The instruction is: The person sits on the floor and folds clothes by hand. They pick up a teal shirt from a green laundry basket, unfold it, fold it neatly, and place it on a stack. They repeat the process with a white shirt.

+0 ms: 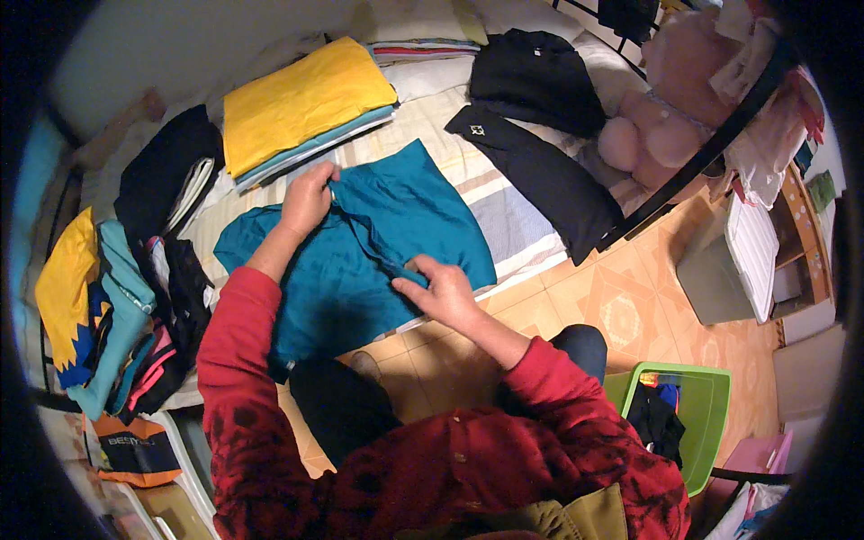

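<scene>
A teal garment (427, 220) lies spread over the near edge of the bed, partly hanging off it; I cannot make out what kind of garment it is. My left hand (309, 196) is closed on its far edge, fingers curled into the cloth. Nearer to me, my right hand (439, 290) pinches a gathered fold that runs between both hands. Just beyond the left hand is a stack of folded clothes, with a yellow piece (306, 103) on top.
On the bed's right lie folded black clothes (538, 81) and black trousers (540, 180). Piled clothes, including a yellow-and-blue piece (67, 288), lie at left. A green bin (715, 396) with clothes and a grey lidded box (706, 279) stand on the tiled floor.
</scene>
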{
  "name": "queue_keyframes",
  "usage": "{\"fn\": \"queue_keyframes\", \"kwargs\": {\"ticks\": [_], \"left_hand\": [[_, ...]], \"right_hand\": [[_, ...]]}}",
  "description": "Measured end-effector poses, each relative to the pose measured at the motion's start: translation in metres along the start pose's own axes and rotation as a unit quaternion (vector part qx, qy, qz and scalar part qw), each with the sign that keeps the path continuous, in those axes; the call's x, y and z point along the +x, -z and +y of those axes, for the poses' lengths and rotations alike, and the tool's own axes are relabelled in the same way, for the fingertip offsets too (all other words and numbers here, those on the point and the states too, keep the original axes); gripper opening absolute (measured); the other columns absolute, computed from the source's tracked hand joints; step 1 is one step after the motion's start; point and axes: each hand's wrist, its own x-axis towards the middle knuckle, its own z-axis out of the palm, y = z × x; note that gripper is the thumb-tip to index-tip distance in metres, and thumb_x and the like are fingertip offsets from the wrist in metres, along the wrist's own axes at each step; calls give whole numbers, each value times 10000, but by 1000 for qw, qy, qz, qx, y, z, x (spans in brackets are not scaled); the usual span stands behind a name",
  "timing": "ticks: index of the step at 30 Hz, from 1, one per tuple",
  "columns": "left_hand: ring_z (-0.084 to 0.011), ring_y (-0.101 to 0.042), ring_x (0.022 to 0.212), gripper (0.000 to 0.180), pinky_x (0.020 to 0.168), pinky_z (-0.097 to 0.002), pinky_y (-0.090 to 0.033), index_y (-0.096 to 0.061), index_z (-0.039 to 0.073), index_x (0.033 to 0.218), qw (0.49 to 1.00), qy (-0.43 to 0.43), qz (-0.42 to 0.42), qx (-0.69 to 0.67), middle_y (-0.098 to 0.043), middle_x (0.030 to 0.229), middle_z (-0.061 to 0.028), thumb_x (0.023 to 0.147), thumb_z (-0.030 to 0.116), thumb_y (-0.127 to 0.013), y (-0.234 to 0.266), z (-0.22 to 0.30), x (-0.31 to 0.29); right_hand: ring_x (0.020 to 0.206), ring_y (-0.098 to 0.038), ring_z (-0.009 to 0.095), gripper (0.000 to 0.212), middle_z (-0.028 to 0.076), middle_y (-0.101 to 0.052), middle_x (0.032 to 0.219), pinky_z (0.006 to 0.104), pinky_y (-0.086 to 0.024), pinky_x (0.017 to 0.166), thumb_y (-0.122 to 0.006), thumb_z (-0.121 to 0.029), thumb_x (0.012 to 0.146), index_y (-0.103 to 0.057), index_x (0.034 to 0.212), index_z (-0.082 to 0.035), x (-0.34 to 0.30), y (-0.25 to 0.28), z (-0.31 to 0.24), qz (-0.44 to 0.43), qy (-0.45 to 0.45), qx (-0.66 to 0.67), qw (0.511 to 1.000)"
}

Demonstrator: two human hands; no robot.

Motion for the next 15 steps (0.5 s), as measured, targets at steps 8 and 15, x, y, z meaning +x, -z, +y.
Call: {"fn": "queue_keyframes", "kwargs": {"ticks": [8, 15], "left_hand": [[-346, -590, 1047, 241, 837, -427, -506, -538, 53, 949, 991, -96, 51, 74, -610, 1202, -121, 735, -57, -542, 3, 3, 12], [-383, -534, 1141, 527, 884, -455, -483, -532, 137, 1221, 979, -3, 10, 205, -418, 1428, -159, 731, 7, -673, 7, 13, -30]], "right_hand": [[596, -581, 181, 305, 139, -627, 714, 335, -456, 567, -751, -285, 805, -646, 925, -25, 4, 29, 7, 37, -27, 121, 992], [646, -633, 324, 249, 163, -642, 743, 404, -479, 561, -709, -289, 821, -623, 887, -65, -11, 15, -6, -3, 22, 44, 999]]}}
